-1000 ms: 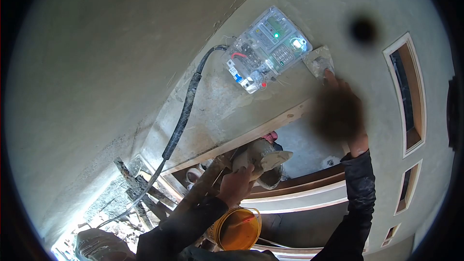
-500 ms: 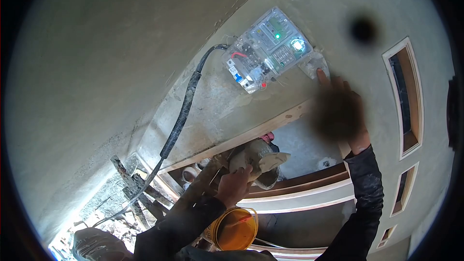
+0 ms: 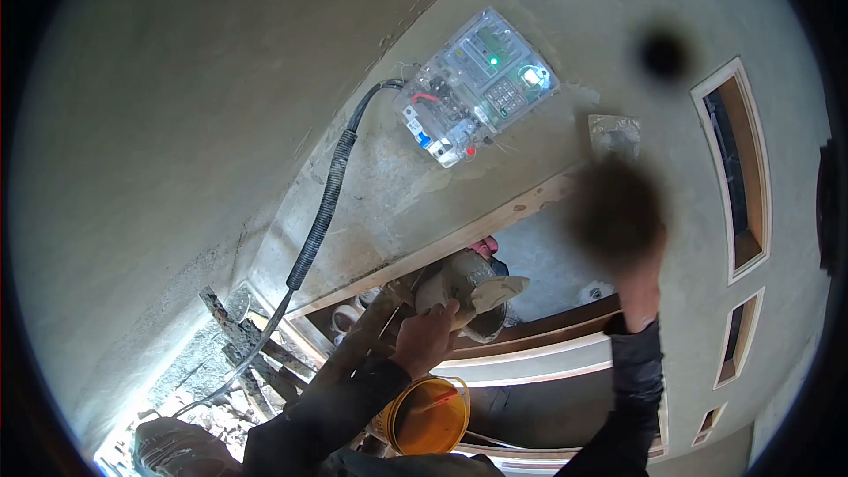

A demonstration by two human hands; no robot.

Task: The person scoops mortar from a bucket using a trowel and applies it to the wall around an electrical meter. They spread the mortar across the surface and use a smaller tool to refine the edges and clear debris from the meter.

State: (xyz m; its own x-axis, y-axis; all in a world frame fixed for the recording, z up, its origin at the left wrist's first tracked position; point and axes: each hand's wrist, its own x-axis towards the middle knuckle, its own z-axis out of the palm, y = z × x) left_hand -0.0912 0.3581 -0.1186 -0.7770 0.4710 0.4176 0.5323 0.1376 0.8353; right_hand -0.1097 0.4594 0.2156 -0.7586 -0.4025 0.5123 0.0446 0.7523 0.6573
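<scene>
My left hand is closed round the handle of a trowel, whose pale, mortar-smeared blade points right. Behind the blade is a grey, cement-stained bucket-like container. My right hand is up against the plastered wall; a dark blur on the lens hides most of its fingers. Just beyond the blur shows a thin, smeared, rectangular scraper-like piece, flat at the wall and held in that hand. Left of it, a clear-cased electric meter with lit lamps is fixed to the wall.
A black corrugated conduit runs down from the meter. Below my left hand stands a yellow bucket with something orange-red inside. Wooden poles and rubble lie lower left. Framed window openings line the right wall.
My right hand has moved down and away from the meter's corner, and the rectangular piece has shifted right and turned with it. My left hand still grips the trowel, nearly unmoved.
</scene>
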